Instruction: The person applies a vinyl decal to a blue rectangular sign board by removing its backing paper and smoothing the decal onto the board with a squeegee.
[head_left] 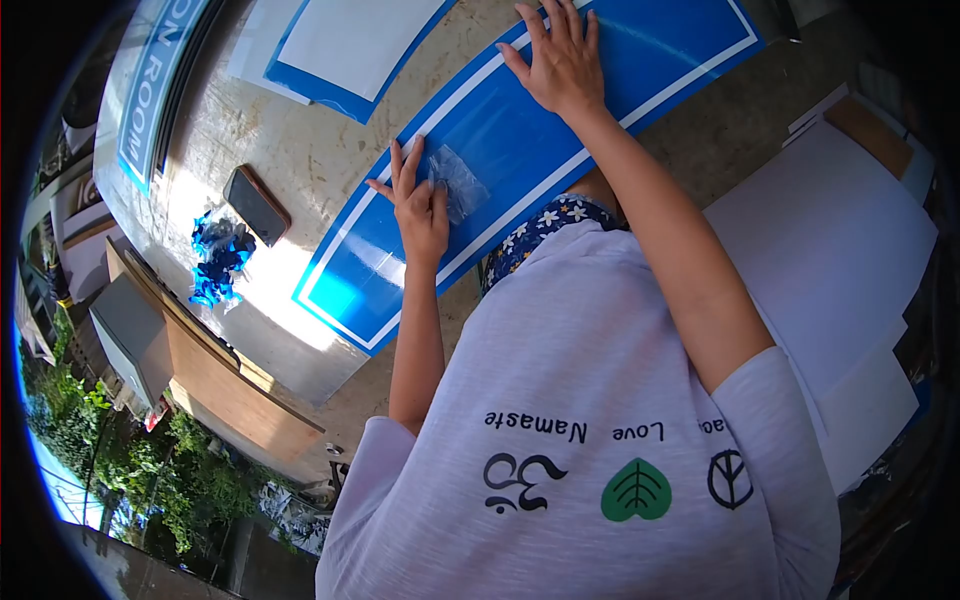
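From the head camera, the blue sign panel point(520, 130) lies flat across the worktable point(300, 150); the left hand point(420, 205) rests on the panel's middle, fingers spread and clasping nothing, fingertips pinning a small clear film patch point(458, 182); the right hand point(562, 62) lies flat and unclenched further up the panel; beside the panel's lower edge sit 1 phone point(257, 205) and a heap of blue scraps point(218, 262); uneven pressure could likely trap a crease or bubble under the patch, or slide the panel askew.
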